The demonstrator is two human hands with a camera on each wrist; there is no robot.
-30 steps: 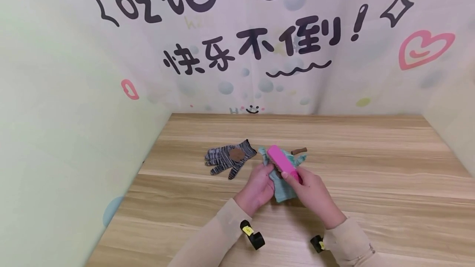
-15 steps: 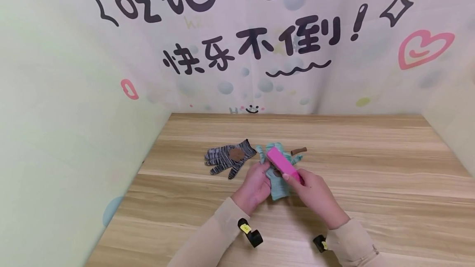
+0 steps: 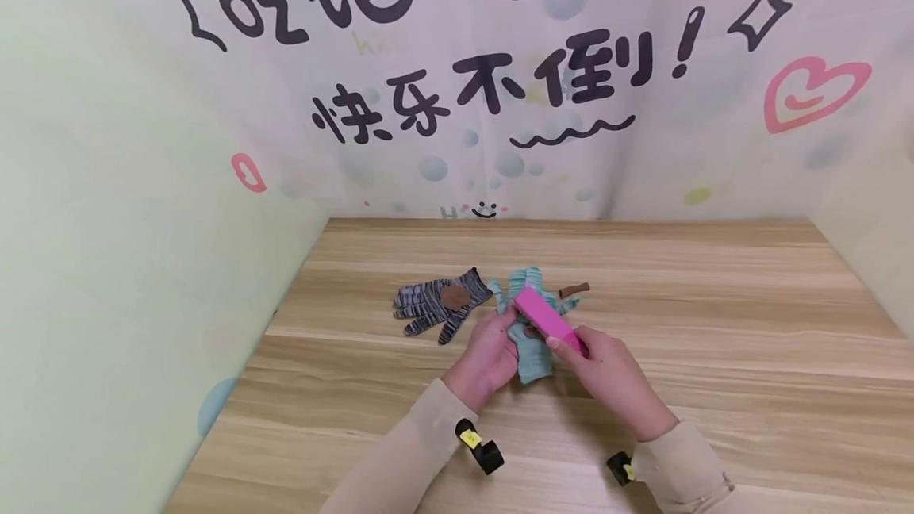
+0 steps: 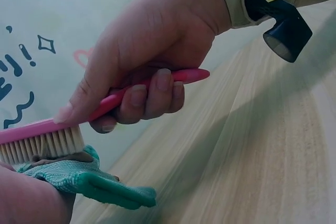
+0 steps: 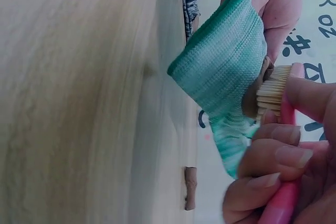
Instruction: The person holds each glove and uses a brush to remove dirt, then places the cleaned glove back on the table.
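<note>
My left hand [image 3: 488,351] holds a teal knit glove [image 3: 534,359] up off the table, its cuff toward me and its fingers pointing away. In my right hand [image 3: 621,377] is a pink brush [image 4: 113,99], gripped by the handle with the thumb along its back. Pale bristles [image 5: 273,92] press on a brown patch [image 5: 251,98] on the glove, as the right wrist view shows. The brush head covers part of the glove in the head view. Left of the hands lies a grey and black striped glove [image 3: 421,304] bearing a round brown patch [image 3: 455,297].
A short brown stick-like piece [image 3: 574,290] lies on the wooden table [image 3: 714,324] behind the teal glove, to the right. Printed cloth [image 3: 485,173] hangs along the back edge, and a pale wall [image 3: 143,260] stands at the left.
The teal glove has tilted and shifted slightly left, so more of its fingers show beyond the brush. The brush and right hand have moved a little toward me. The striped glove stays put.
</note>
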